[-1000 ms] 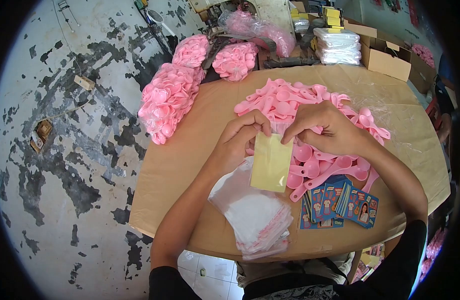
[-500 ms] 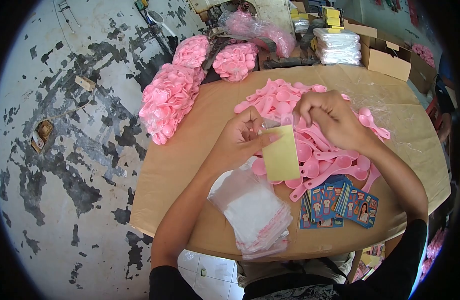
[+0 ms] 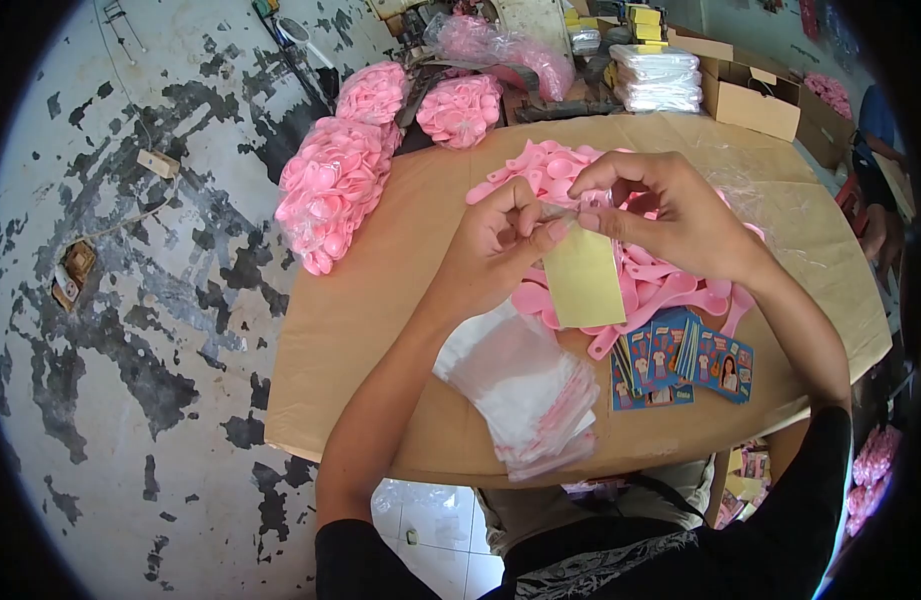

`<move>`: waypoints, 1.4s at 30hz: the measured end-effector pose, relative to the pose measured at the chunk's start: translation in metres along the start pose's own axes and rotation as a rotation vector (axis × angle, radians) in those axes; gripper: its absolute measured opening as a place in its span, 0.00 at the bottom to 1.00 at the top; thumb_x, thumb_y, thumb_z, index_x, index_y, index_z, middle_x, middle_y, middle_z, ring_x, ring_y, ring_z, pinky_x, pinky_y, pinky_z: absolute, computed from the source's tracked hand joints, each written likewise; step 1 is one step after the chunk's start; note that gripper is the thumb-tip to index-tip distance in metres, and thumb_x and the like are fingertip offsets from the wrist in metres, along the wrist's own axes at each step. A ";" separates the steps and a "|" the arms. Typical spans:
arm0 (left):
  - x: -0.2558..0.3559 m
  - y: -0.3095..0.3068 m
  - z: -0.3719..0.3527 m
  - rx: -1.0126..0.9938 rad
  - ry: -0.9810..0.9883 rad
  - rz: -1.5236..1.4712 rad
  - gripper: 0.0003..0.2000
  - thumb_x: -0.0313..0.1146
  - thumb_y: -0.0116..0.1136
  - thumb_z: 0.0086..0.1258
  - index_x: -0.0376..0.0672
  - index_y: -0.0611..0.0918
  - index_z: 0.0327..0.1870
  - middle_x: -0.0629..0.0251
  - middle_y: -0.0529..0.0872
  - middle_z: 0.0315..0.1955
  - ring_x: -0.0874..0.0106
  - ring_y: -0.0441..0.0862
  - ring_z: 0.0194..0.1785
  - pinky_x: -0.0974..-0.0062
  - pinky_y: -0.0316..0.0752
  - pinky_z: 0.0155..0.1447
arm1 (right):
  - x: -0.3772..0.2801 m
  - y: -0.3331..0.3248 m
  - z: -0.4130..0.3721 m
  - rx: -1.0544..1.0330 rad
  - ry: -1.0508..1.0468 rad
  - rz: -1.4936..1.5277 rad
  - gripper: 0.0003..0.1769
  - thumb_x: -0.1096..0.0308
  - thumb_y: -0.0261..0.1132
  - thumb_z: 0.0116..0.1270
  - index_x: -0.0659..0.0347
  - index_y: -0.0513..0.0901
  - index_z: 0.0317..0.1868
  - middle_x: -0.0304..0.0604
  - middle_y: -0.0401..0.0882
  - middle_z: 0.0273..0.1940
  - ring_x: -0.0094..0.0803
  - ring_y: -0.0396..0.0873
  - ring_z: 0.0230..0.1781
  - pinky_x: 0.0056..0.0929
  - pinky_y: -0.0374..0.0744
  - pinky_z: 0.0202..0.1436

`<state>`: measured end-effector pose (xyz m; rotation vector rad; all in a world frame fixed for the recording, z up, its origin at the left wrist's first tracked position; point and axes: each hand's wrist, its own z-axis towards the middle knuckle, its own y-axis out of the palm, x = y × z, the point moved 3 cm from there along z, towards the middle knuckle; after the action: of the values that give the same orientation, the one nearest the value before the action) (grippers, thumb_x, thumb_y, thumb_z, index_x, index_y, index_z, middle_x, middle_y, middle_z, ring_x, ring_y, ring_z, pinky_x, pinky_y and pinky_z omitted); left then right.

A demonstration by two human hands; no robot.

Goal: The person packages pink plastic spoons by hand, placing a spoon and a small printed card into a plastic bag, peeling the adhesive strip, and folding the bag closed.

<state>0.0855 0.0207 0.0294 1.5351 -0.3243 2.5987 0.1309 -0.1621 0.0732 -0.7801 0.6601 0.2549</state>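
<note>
Pink loose spoons (image 3: 540, 165) heaped, unpacked; full bundles (image 3: 335, 190) set aside leftward. Yellow card (image 3: 583, 278) pinched at top by left hand (image 3: 495, 250) and right hand (image 3: 670, 215); no spoon with it yet.

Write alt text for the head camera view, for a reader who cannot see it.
The left hand and right hand pinch the top of a small yellow packet above a pile of pink spoons on a brown table. A stack of clear bags and a fan of blue printed cards lie nearer the person.
</note>
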 end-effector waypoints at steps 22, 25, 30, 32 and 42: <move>-0.019 0.052 -0.015 -0.028 0.021 -0.037 0.14 0.23 0.56 0.72 0.46 0.64 0.28 0.74 0.74 0.28 0.88 0.71 0.35 0.88 0.69 0.39 | 0.031 -0.081 -0.243 0.538 0.241 -0.782 0.11 0.71 0.66 0.67 0.65 0.84 0.47 0.39 0.85 0.42 0.23 0.79 0.40 0.22 0.75 0.44; -0.018 0.048 -0.007 -0.045 0.091 0.008 0.14 0.23 0.56 0.71 0.45 0.64 0.28 0.74 0.74 0.29 0.87 0.73 0.37 0.86 0.72 0.43 | 0.023 -0.095 -0.246 0.718 0.228 -0.753 0.11 0.71 0.66 0.66 0.64 0.84 0.48 0.41 0.86 0.42 0.27 0.80 0.45 0.25 0.76 0.50; 0.000 0.068 -0.012 -0.052 0.045 -0.018 0.14 0.22 0.57 0.71 0.45 0.64 0.29 0.70 0.80 0.33 0.87 0.74 0.40 0.84 0.73 0.46 | -0.014 -0.095 -0.233 0.805 0.311 -0.464 0.11 0.75 0.60 0.69 0.64 0.82 0.51 0.45 0.85 0.38 0.28 0.81 0.45 0.27 0.76 0.54; 0.009 0.077 -0.010 -0.079 0.058 -0.035 0.14 0.22 0.57 0.71 0.44 0.64 0.29 0.67 0.82 0.35 0.87 0.74 0.40 0.84 0.73 0.46 | -0.008 -0.087 -0.221 0.531 0.231 -0.586 0.13 0.78 0.56 0.71 0.66 0.80 0.53 0.45 0.84 0.41 0.27 0.81 0.45 0.28 0.77 0.52; 0.050 0.109 0.019 -0.219 0.094 -0.022 0.14 0.21 0.57 0.70 0.43 0.65 0.28 0.78 0.65 0.24 0.87 0.69 0.35 0.85 0.71 0.45 | 0.097 -0.115 -0.204 0.548 0.149 -0.816 0.12 0.66 0.52 0.75 0.65 0.76 0.50 0.50 0.78 0.38 0.37 0.77 0.37 0.34 0.75 0.45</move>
<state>0.0560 -0.0906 0.0682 1.3323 -0.5580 2.5109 0.1643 -0.3905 -0.0302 -0.4826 0.4685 -0.7094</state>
